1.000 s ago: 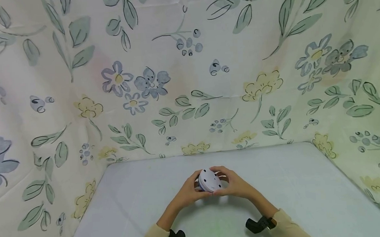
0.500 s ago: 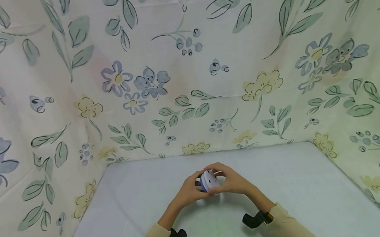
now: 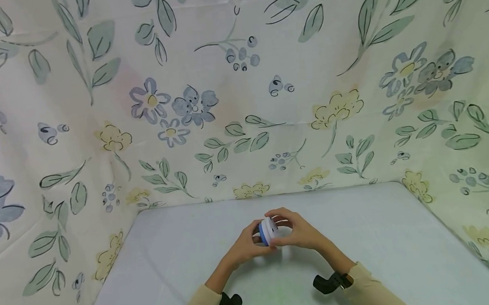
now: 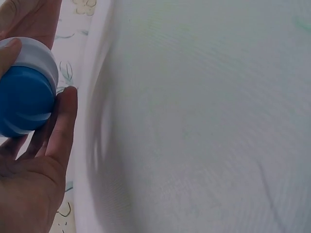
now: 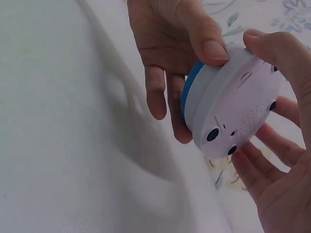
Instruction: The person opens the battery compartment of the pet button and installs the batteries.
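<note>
Between both hands, above the white table, is a round white-and-blue device (image 3: 268,231) tilted on its edge. Its blue domed side (image 4: 24,99) faces the left palm. Its flat white underside (image 5: 243,104) has several black feet, a cluster of tiny holes and a slot, and is turned toward the right hand. The left hand (image 3: 244,247) grips the rim with thumb and fingers. Thumb and fingertips of the right hand (image 3: 300,233) pinch the white rim from the other side, its palm apart from the underside.
The white-covered table (image 3: 183,246) spreads around the hands. Floral cloth (image 3: 242,93) hangs behind it and at both sides. Black cameras are strapped on the left wrist (image 3: 231,303) and right wrist (image 3: 327,284).
The device has turned so that its white underside faces more to the right and more blue shows. The right hand has shifted its grip slightly upward; the left hand has barely moved.
</note>
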Tool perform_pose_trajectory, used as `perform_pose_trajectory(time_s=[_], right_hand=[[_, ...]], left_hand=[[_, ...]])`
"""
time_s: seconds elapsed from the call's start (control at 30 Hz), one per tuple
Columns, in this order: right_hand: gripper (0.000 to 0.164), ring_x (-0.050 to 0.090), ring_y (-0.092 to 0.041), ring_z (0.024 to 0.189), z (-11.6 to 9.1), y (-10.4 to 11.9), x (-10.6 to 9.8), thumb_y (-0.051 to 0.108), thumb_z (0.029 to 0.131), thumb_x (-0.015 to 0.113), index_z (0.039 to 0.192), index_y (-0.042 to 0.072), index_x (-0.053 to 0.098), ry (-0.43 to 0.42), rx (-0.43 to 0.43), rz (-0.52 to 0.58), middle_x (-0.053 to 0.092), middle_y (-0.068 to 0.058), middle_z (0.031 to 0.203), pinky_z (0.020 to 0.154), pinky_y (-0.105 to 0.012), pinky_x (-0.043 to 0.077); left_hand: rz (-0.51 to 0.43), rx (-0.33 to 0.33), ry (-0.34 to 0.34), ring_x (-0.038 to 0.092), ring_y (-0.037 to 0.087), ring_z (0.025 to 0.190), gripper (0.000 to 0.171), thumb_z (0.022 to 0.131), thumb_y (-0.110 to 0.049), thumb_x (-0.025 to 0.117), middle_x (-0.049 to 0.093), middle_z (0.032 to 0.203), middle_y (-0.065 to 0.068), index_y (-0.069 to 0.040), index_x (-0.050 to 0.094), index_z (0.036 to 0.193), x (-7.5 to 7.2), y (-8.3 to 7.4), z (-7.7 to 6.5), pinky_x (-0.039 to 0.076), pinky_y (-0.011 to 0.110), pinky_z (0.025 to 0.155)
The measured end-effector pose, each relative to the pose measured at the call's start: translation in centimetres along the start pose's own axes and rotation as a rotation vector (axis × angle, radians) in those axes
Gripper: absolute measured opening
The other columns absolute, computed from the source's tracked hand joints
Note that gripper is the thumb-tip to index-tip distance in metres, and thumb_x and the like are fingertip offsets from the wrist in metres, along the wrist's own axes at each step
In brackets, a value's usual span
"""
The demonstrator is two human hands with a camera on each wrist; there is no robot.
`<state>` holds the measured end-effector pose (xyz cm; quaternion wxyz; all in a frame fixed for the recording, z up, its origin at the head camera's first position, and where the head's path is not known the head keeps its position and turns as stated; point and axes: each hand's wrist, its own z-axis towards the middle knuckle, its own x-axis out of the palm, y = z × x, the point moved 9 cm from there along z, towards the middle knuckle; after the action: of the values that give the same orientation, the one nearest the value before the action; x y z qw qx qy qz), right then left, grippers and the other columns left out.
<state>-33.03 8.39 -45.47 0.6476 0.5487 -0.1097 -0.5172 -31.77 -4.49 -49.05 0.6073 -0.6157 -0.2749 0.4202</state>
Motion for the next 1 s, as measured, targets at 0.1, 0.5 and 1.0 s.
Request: perform_pose_trajectory(time_s=[0.1,0.5,1.0], right_hand=[[0.063,0.059,-0.027,0.119,-0.1,0.0,-0.1,0.019,0.085,0.086,0.139,0.013,0.055,0.005,0.002,0.015,0.057,-0.004,0.136,0.101,-0.051,0.046],[0.061,0.055,-0.037,0.126,-0.5,0.0,-0.3,0.006,0.086,0.083,0.139,0.002,0.053,0.019,-0.027,0.121,0.057,-0.009,0.135,0.104,-0.057,0.041],[0.058,0.056,-0.033,0.124,-1.0,-0.8,-0.9,0.009,0.086,0.084,0.136,0.004,0.055,0.001,-0.008,0.096,0.058,-0.008,0.133,0.105,-0.04,0.043]], left_hand=[[0.018,-0.002,-0.018,0.063,0.022,0.11,0.071,0.085,-0.011,0.083,0.057,0.129,0.009,-0.006,0.047,0.146,-0.2,0.0,-0.1,0.052,0.033,0.091],[0.137,0.002,-0.079,0.063,0.026,0.108,0.073,0.084,-0.017,0.086,0.059,0.129,0.008,-0.008,0.049,0.146,-0.9,-0.1,-0.6,0.053,0.044,0.091],[0.246,0.009,-0.13,0.061,0.024,0.106,0.077,0.081,-0.031,0.088,0.058,0.128,0.008,-0.007,0.051,0.145,-1.5,0.2,-0.5,0.056,0.036,0.084]])
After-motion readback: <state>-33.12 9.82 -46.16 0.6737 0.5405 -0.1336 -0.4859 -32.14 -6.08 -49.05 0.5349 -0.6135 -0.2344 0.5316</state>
